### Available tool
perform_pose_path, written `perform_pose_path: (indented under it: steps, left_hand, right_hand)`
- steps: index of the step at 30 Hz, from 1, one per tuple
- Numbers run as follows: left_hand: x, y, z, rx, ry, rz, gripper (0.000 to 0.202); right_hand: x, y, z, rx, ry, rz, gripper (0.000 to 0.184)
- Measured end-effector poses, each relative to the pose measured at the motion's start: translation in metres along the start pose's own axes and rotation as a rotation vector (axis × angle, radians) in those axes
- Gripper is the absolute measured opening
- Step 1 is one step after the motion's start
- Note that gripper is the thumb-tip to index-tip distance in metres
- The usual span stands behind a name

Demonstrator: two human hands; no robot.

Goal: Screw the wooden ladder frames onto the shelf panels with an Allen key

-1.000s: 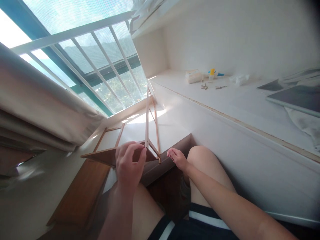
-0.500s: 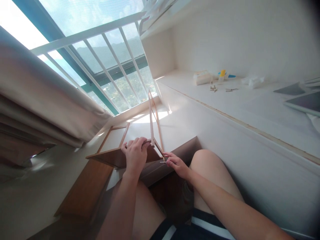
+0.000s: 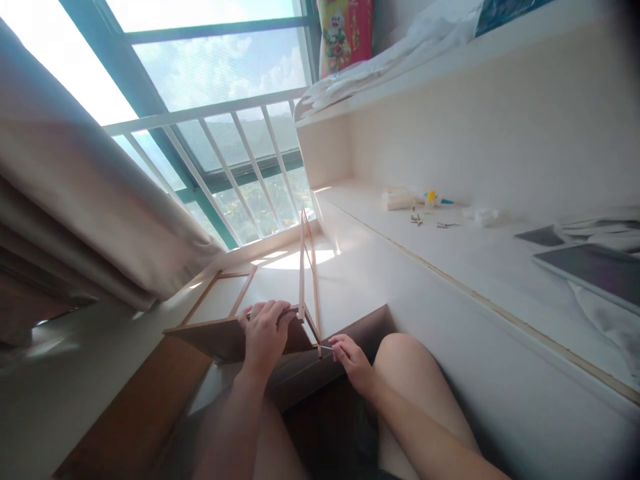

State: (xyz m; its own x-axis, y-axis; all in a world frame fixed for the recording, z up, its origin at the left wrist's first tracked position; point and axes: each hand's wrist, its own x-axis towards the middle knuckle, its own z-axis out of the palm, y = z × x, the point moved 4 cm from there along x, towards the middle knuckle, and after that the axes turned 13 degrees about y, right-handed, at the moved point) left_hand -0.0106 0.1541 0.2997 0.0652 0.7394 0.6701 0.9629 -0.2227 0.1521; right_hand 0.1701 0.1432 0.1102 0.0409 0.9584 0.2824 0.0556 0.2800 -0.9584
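My left hand [image 3: 263,333] grips the top edge of a brown wooden board [image 3: 220,337], fingers curled over it where it meets an upright white panel with a wood-coloured edge [image 3: 302,273]. My right hand [image 3: 349,357] pinches a thin metal screw [image 3: 326,347] and holds its tip against the panel's lower corner. A second dark board [image 3: 345,330] lies under both hands, next to my bare knee [image 3: 400,353].
A white ledge [image 3: 450,260] at right carries loose screws [image 3: 416,219], a small yellow-capped bottle [image 3: 430,198], a white packet [image 3: 397,197] and dark flat panels [image 3: 595,263]. A railed window [image 3: 225,173] and a curtain [image 3: 85,200] lie left; a brown board [image 3: 135,413] on the floor.
The view has tilted up, showing more window and shelf. My right hand went from resting open near the knee to pinching the screw at the panel corner. The left hand keeps its grip.
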Motion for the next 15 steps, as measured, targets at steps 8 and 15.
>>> perform_pose_path:
  steps: [8,15]
  left_hand:
    - [0.002,-0.019,-0.006,-0.09,0.02,0.01,0.02]
    - [-0.055,-0.039,-0.034,-0.264,0.374,-0.04,0.029]
  right_hand:
    - [-0.004,0.002,-0.011,-0.028,0.153,-0.001,0.035]
    - [0.002,-0.012,-0.019,-0.065,0.19,-0.064,0.034]
